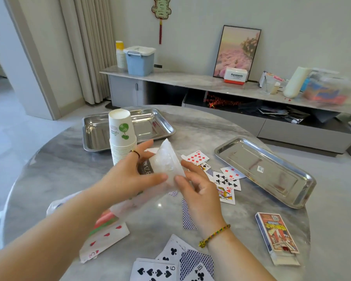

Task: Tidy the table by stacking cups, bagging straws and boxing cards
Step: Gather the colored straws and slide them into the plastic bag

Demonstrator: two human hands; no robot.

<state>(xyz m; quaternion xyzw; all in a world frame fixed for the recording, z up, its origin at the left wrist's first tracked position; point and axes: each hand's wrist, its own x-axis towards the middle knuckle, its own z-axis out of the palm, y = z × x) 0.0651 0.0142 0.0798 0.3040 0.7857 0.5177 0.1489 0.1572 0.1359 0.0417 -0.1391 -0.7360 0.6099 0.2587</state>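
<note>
Both hands on plastic bag (166, 165), cup stack (122, 136) nr, cards loose

On the counter (69, 169), the cup stack (122, 136) stands upside down. One tray (150, 126) lies just behind it, a second tray (265, 169) well to its right. Loose cards (225, 179) lie right of the stack and in front of it; the card box (276, 234) lies further front-right.

"Panasonic" on white box (235, 76); "9" on spade card (156, 271).
</note>
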